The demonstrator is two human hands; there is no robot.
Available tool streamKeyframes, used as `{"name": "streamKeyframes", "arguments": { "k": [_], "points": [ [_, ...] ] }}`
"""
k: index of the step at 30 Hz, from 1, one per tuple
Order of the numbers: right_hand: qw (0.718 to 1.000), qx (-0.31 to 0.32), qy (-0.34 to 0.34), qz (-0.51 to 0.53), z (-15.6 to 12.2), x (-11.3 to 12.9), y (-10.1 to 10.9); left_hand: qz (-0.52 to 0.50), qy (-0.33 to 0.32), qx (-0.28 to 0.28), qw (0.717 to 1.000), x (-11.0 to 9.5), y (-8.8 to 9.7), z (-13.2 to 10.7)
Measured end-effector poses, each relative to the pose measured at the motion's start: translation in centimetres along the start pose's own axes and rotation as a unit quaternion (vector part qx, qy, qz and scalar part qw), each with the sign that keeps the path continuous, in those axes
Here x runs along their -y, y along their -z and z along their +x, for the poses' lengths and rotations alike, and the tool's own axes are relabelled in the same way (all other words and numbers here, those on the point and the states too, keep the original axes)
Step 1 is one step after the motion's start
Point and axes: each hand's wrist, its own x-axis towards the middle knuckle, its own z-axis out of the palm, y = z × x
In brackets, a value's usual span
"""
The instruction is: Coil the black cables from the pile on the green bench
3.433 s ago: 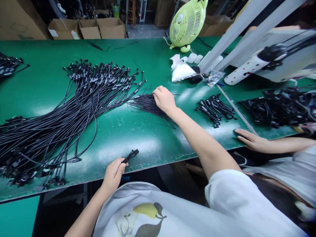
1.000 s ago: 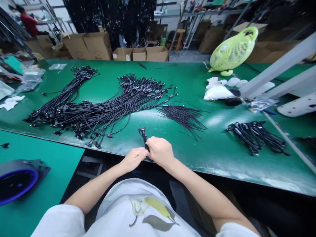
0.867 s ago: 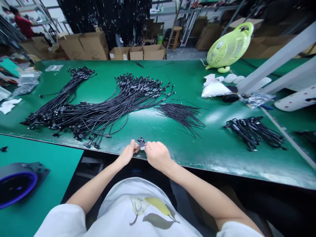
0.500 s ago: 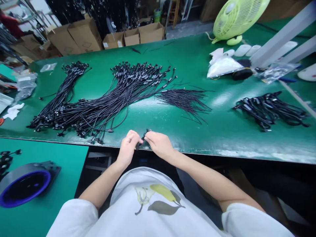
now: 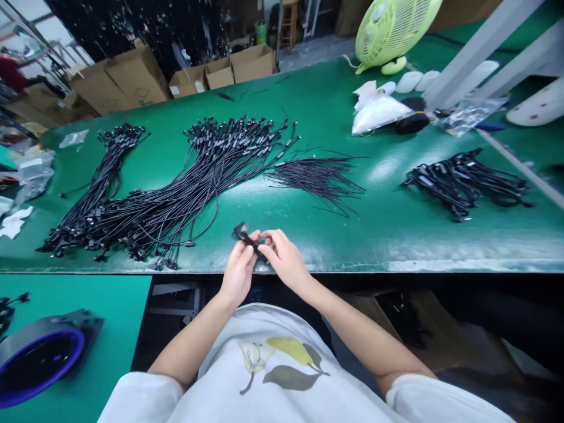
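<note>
At the near edge of the green table (image 5: 335, 235), my left hand (image 5: 238, 273) and my right hand (image 5: 284, 258) meet over a small folded black cable bundle (image 5: 244, 235). Both hands are closed on it, fingers pinched around its lower part, while its connector end sticks up to the left. Behind my hands lies a large fan of black cables with connectors (image 5: 185, 176). A loose pile of thin black ties (image 5: 319, 176) sits just right of that fan.
A heap of bundled black cables (image 5: 462, 183) lies at the right. White bags (image 5: 376, 108), a green fan (image 5: 392, 26) and white posts (image 5: 476, 50) stand at the back right. Cardboard boxes (image 5: 136, 73) line the far side. A blue-rimmed device (image 5: 42, 355) sits on the lower left surface.
My right hand came back from the pile of thin ties to join my left hand on the small bundle. The bundle has been turned between the fingers; the view tilted downward.
</note>
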Motion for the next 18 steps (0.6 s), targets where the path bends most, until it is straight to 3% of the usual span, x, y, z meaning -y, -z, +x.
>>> {"name": "streamKeyframes", "arguments": {
  "k": [3, 6, 12, 15, 17, 18],
  "points": [
    [0.987, -0.020, 0.044, -0.151, -0.7, -0.3, 0.0, -0.011, 0.022, -0.033, 0.999, 0.6, -0.9, 0.5],
    [0.953, 0.009, 0.070, -0.294, -1.2, -1.3, 0.2, 0.032, 0.075, -0.013, 0.997, 1.1, -1.1, 0.8],
    [0.935, 0.004, 0.124, -0.331, -3.2, -3.4, 2.4, 0.099, 0.123, 0.069, 0.985, 2.7, -1.6, 1.3],
    [0.902, -0.030, 0.140, -0.408, -3.3, -4.3, 5.7, 0.116, 0.132, 0.112, 0.978, 2.9, -2.5, 0.8],
    [0.860, -0.102, 0.111, -0.488, -2.6, -4.9, 10.1, 0.143, 0.118, 0.128, 0.974, 2.0, -3.1, 0.2],
    [0.829, -0.172, 0.073, -0.528, -2.2, -5.2, 12.9, 0.161, 0.102, 0.137, 0.972, 1.0, -3.2, -0.2]
  ]
}}
